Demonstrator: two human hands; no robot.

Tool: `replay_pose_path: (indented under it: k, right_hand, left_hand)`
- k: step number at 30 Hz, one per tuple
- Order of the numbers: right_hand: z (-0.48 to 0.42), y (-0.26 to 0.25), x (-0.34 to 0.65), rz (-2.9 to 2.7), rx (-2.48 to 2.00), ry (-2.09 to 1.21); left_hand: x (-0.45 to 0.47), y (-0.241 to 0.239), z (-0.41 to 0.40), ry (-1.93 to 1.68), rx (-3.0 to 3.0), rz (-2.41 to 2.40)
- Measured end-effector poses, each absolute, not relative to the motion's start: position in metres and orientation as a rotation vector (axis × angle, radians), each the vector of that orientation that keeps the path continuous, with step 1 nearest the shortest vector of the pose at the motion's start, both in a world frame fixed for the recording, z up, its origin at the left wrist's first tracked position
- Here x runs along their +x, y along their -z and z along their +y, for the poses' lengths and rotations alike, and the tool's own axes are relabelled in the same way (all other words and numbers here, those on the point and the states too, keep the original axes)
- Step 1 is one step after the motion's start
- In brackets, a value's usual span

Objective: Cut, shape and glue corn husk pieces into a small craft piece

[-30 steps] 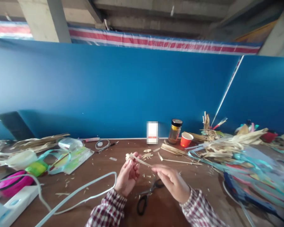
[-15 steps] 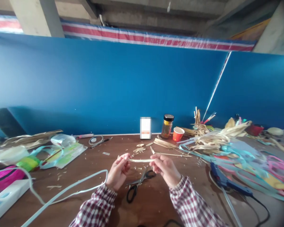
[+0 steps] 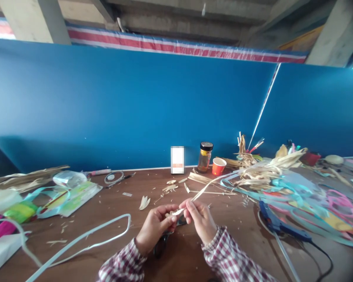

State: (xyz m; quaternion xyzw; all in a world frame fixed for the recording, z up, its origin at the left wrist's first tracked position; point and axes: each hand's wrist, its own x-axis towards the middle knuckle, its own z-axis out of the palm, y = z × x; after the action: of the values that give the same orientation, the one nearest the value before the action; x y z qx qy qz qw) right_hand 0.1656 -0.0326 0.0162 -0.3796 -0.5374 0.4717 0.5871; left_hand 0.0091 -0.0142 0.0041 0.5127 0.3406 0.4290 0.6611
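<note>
I hold a pale strip [image 3: 204, 190] up over the table [image 3: 106, 215], its near end between my two hands, which are close together. My left hand [image 3: 157, 226] is curled, thumb against fingers, gripping that near end; just what lies inside the curl I cannot tell. My right hand [image 3: 201, 220] pinches the strip between thumb and fingertips a little further along, and from there its tail runs loose, curving up and away to my right, passing in front of the cup [image 3: 219, 167]. Beneath my left hand lie the scissors [image 3: 160, 247], mostly hidden by it, one dark handle showing. Beyond that hand, slightly to its left, a few pale petals [image 3: 144, 202] lie together, and small scraps [image 3: 170, 187] are scattered further back. The jar [image 3: 205, 158], black-lidded, stands upright just left of the cup, near the blue wall [image 3: 135, 109]. Off to my right a blue glue gun [image 3: 278, 225] lies on the table, with heaped husks [image 3: 261, 178] behind it. A pale cord [image 3: 86, 236] loops across on my left, well short of the petals.
</note>
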Motion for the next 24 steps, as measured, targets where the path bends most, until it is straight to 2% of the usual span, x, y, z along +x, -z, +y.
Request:
replay_pose_path:
  k: [7, 10, 18, 23, 24]
  right_hand:
    - [-0.033, -0.015, 0.166, -1.277, -0.877, -0.974]
    - [-0.033, -0.015, 0.165, -1.208, -0.804, -1.079]
    - [-0.027, -0.021, 0.154, -0.886, -0.839, -1.301]
    - [-0.005, -0.045, 0.213, -0.579, -0.913, -1.177]
    - [-0.002, -0.049, 0.227, -0.559, -0.912, -1.091]
  left_hand:
    - [0.012, -0.006, -0.022, -0.968, 1.739, 0.966]
    - [0.015, -0.015, -0.028, -0.904, 1.813, 0.982]
    - [0.02, -0.024, -0.033, -0.54, 1.562, 0.881]
    - [0.018, -0.032, -0.056, -0.169, 1.417, 0.558]
    - [0.021, -0.032, -0.06, -0.201, 1.445, 0.53]
